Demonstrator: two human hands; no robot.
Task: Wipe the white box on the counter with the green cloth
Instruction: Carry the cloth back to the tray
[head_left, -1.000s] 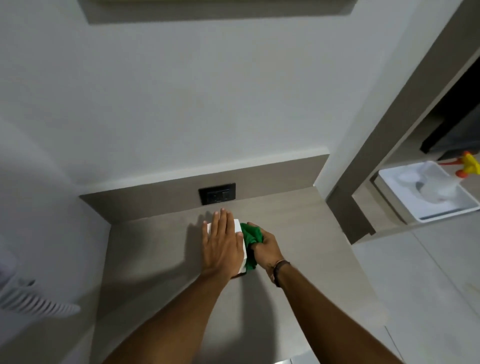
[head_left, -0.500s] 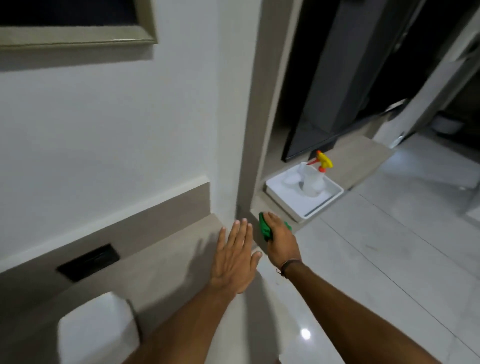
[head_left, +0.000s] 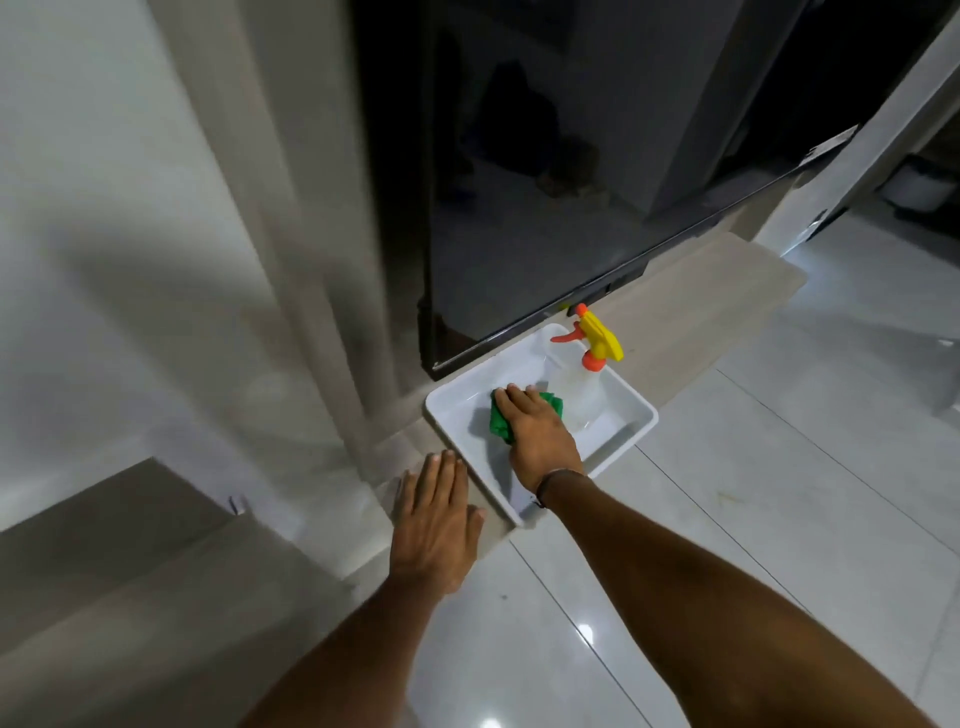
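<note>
The green cloth (head_left: 500, 423) lies bunched inside a white tray (head_left: 631, 427) on a low wooden ledge, with my right hand (head_left: 540, 439) laid over it, fingers curled on the fabric. My left hand (head_left: 436, 525) hovers flat and empty, fingers together, just left of the tray's near corner. The white box is out of view. The counter (head_left: 130, 561) shows only as a blurred wooden surface at the lower left.
A clear spray bottle with a yellow and orange trigger head (head_left: 597, 340) stands in the tray's far corner. A large dark screen (head_left: 571, 182) stands just behind the tray. A wall column (head_left: 311, 234) separates counter and ledge. Glossy floor tiles (head_left: 779, 519) spread to the right.
My view swung right, from the counter and white box to the low ledge. My right hand carried the green cloth off the box and into the tray; my left hand left the box.
</note>
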